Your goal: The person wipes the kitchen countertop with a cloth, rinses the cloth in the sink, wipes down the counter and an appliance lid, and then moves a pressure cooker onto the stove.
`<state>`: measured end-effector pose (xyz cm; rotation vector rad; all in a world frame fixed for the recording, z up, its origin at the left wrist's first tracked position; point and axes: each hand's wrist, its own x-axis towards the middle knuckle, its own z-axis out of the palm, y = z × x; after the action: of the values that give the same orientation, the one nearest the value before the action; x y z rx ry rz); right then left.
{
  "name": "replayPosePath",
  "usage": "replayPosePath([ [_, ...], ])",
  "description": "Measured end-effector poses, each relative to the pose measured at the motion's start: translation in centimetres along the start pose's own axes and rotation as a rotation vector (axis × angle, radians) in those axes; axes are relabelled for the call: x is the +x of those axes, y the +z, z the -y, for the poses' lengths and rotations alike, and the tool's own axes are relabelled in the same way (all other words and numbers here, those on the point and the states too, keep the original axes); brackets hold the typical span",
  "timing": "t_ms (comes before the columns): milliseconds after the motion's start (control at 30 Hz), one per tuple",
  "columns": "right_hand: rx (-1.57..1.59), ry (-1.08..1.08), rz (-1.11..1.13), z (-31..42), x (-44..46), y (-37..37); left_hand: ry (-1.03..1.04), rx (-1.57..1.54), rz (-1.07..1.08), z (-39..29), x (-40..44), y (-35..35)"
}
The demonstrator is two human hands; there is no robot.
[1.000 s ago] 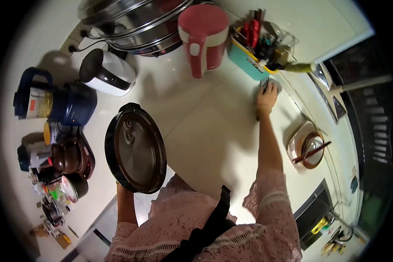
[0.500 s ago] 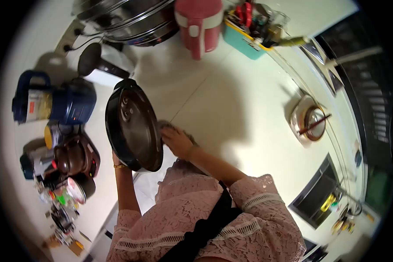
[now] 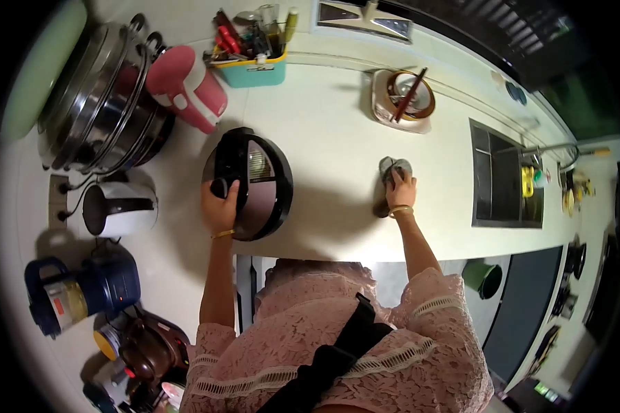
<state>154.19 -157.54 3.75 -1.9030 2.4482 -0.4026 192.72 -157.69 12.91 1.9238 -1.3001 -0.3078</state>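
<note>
My left hand (image 3: pixel 220 206) grips the handle of a round black-and-grey appliance lid (image 3: pixel 257 196), whose outer side faces me above the white counter. My fingers wrap round the dark handle. Farther right, my right hand (image 3: pixel 400 191) presses a grey cloth (image 3: pixel 394 167) on the countertop (image 3: pixel 324 158), fingers bent over it. The two hands are well apart. Beyond my right hand, a pinkish tray (image 3: pixel 381 103) bears a brown-rimmed bowl (image 3: pixel 430 104) with dark red chopsticks (image 3: pixel 410 94) across it.
A pink pitcher (image 3: pixel 189 86), teal utensil basket (image 3: pixel 255 74) and steel steamer (image 3: pixel 93 103) stand at the back left. White kettle (image 3: pixel 127 208), blue blender (image 3: pixel 110 279) and brown pot (image 3: pixel 145 351) line the left. On the right are a sink (image 3: pixel 506 182) and green bin (image 3: pixel 482 278).
The view has turned right. The lid now shows its outer side instead of its underside. My right hand has moved with the cloth from beside the lid to the counter on the right.
</note>
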Motion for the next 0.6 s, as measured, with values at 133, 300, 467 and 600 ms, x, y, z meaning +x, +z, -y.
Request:
replayPosePath([
  [133,0.488,-0.188,0.048,3.5,-6.6,2.2,-0.065,0.074,0.101,-2.8,0.7,2.7],
  [300,0.575,-0.581,0.14,9.9,-13.6,0.0,0.016,0.178,0.137,-3.5,1.2,6.0],
  [467,0.358,-0.491,0.153,3.4,-13.2,-1.3,0.02,0.255,0.175,-4.0,0.7,7.3],
  [600,0.242,-0.329,0.091,-3.8,-12.8,-3.2,0.022,0.386,0.15,-4.2,0.2,8.3],
])
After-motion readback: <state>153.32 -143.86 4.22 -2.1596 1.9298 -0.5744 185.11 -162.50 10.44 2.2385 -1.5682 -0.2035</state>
